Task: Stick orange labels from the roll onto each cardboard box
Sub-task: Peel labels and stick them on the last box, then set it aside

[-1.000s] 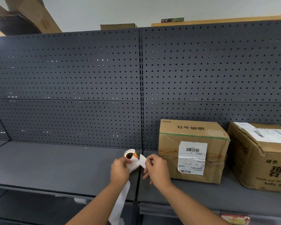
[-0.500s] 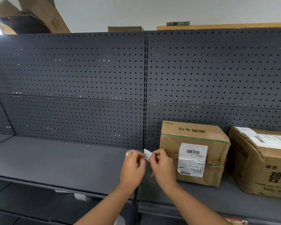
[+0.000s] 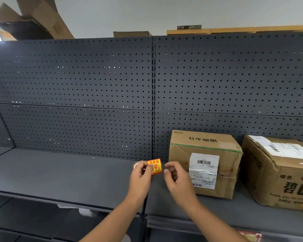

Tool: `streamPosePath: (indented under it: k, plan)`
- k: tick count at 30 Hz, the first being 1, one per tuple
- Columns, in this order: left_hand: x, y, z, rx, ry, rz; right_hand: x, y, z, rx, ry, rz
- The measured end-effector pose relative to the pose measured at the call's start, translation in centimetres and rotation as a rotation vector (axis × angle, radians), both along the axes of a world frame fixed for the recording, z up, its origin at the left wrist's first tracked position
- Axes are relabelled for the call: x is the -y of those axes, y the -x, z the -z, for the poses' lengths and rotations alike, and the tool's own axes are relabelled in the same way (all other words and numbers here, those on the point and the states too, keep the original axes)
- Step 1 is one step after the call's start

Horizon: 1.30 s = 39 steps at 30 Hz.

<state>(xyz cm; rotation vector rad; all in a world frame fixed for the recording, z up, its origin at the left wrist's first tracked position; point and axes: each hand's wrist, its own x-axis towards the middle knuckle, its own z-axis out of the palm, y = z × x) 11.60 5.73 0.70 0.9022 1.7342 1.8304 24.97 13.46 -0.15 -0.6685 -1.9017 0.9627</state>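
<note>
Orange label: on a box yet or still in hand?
In hand. The left hand pinches the orange label, short of the nearest box.

head cam | faces forward, slightly down (wide-angle) | close over shelf [image 3: 63, 173] | pegboard [image 3: 73, 95] behind

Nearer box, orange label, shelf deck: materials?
Nearer box: brown corrugated-looking cardboard, matte, creased and dented. Orange label: probably glossy printed sticker paper, thin, held in the left hand. Shelf deck: likely painted sheet metal, dark grey, smooth satin.
</note>
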Motion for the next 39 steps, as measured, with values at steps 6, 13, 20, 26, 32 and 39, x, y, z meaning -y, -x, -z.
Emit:
streamPosePath:
  k: [6, 13, 20, 26, 32, 39]
  plan:
    - [1.1, -1.3, -1.0, -0.069, -0.1, 0.134, -0.3, -0.5, -2.4, 0.051, 0.004, -0.112]
    - [1.2, -1.4, -2.8, -0.359, -0.053, 0.194, -0.5, -3.1, -4.2, -0.136, 0.119, -0.084]
    - [-1.0, -4.3, -6.2, -0.423, -0.008, 0.195, -2.0, -6.1, -5.9, -0.222, 0.118, 0.037]
    - [-4.8, -8.0, -9.3, -0.468, -0.061, 0.233, -4.8, -10.0, -9.3, -0.242, 0.094, 0.132]
    - [-9.4, -11.5, -11.8, -0.488, -0.058, 0.285, -8.3, -14.2, -12.0, -0.102, -0.01, 0.272]
    - [-14.7, -13.7, -12.1, -0.307, 0.077, 0.332, -13.2, -15.3, -13.2, 0.04, 0.081, 0.375]
